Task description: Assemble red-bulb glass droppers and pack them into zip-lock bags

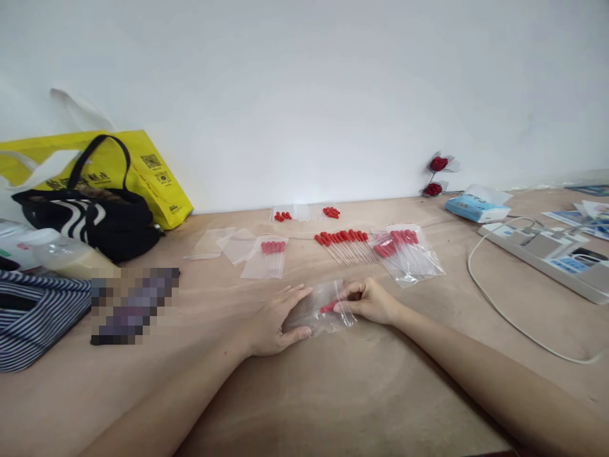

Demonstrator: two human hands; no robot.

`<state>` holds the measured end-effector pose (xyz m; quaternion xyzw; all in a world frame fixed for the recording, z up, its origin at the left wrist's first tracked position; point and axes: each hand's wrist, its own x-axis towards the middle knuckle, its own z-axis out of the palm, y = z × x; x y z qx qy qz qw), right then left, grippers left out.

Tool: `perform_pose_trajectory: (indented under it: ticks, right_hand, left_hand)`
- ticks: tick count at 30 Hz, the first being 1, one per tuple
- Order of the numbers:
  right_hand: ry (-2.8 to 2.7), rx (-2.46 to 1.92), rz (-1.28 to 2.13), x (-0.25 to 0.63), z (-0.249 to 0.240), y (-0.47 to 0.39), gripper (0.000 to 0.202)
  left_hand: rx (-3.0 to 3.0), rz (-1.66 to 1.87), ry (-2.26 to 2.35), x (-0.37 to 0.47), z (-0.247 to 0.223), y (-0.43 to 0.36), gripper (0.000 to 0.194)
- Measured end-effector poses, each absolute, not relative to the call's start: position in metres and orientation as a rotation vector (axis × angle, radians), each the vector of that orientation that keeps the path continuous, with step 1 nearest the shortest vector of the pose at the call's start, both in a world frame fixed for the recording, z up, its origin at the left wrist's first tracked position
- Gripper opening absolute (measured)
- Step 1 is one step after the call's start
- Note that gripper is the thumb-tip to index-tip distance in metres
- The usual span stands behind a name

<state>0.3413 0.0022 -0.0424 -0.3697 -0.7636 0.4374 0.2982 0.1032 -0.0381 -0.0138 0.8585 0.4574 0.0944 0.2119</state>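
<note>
A clear zip bag (311,310) lies on the table between my two hands. My left hand (271,324) rests at the bag's left side, thumb and fingers spread apart, touching its edge. At the bag's right end, my right hand (368,303) is closed in a pinch on a red-bulb dropper (328,307), whose red end shows at the plastic; its far part is hard to make out. Beyond my right hand lies a row of loose red-bulb droppers (345,238). A filled clear bag of droppers (272,254) lies beyond my left hand.
More bagged droppers (406,254) lie at the right of the row. Flat clear bags (209,244) are at the back left. A power strip (547,257) with a white cable and a tissue pack (477,206) stand right; a yellow bag (162,184) and black bag (109,222) left.
</note>
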Motion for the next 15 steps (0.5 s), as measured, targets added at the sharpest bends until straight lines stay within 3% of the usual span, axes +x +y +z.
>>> perform_pose_trajectory:
  ticks: [3, 7, 15]
  right_hand:
    - [-2.174, -0.949, 1.022, 0.344, -0.039, 0.003, 0.023]
    - [-2.218, -0.869, 1.112, 0.354, -0.034, 0.016, 0.021]
    - [-1.941, -1.687, 0.422, 0.334, -0.021, 0.068, 0.012]
  left_hand:
    - [2.395, 0.251, 1.270, 0.103, -0.013, -0.038, 0.064]
    - [2.413, 0.257, 1.256, 0.104, -0.012, -0.039, 0.063]
    - [2.417, 0.404, 1.246, 0.103, -0.015, -0.039, 0.057]
